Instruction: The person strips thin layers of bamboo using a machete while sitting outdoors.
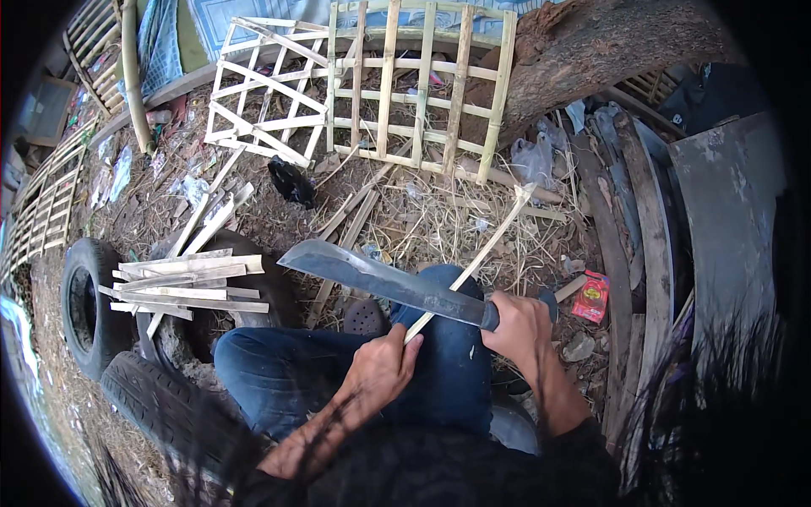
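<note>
My right hand [517,331] is closed round the handle of a machete [380,283], its broad dark blade pointing to the left over my knees. My left hand [380,367] grips the near end of a thin bamboo strip [486,249]. From there the strip slants away to the upper right, its far end frayed. The blade crosses the strip a little beyond my left fingers, over my jean-clad knee; whether the edge bites into it I cannot tell.
Cut bamboo slats [190,283] lie piled on old tyres [84,296] at the left. Bamboo lattice panels [422,93] lean by a tree trunk [608,55] at the back. A red packet [590,297] lies beside weathered planks [646,220] on the right.
</note>
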`<state>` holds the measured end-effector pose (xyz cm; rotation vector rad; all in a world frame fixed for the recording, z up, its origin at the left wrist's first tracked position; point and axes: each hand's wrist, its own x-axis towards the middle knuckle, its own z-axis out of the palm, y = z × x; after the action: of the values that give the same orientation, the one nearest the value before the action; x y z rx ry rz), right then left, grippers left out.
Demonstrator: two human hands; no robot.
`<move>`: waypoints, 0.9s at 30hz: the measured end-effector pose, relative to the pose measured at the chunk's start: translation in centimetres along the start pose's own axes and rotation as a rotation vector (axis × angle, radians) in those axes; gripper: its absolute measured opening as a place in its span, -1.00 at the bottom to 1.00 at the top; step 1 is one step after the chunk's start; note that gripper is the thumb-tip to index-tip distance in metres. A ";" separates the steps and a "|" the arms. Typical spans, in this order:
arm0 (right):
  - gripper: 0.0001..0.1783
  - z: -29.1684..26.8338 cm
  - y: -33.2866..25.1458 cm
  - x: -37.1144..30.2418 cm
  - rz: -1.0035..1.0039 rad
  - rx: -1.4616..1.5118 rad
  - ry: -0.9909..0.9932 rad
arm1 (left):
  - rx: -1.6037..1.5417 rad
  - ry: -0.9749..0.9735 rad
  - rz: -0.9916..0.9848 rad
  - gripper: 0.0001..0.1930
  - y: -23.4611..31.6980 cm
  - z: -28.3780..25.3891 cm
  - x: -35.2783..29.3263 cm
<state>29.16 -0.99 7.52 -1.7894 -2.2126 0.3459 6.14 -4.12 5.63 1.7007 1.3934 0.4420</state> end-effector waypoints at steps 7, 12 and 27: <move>-0.75 1.2 0.7 0.1 0.098 -0.034 -0.091 | 0.028 0.024 -0.034 -0.76 -0.2 0.3 -0.4; -0.75 0.9 0.9 1.0 0.058 -0.082 -0.061 | 0.031 0.062 -0.059 -0.77 -0.2 0.9 -0.5; -0.71 -8.2 14.9 2.4 0.837 -0.505 0.274 | 0.038 0.081 -0.128 -0.85 -4.6 1.1 -5.3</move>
<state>45.22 4.58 10.03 -2.7738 -1.3357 -0.3295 2.51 -9.44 2.67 1.6279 1.5684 0.4187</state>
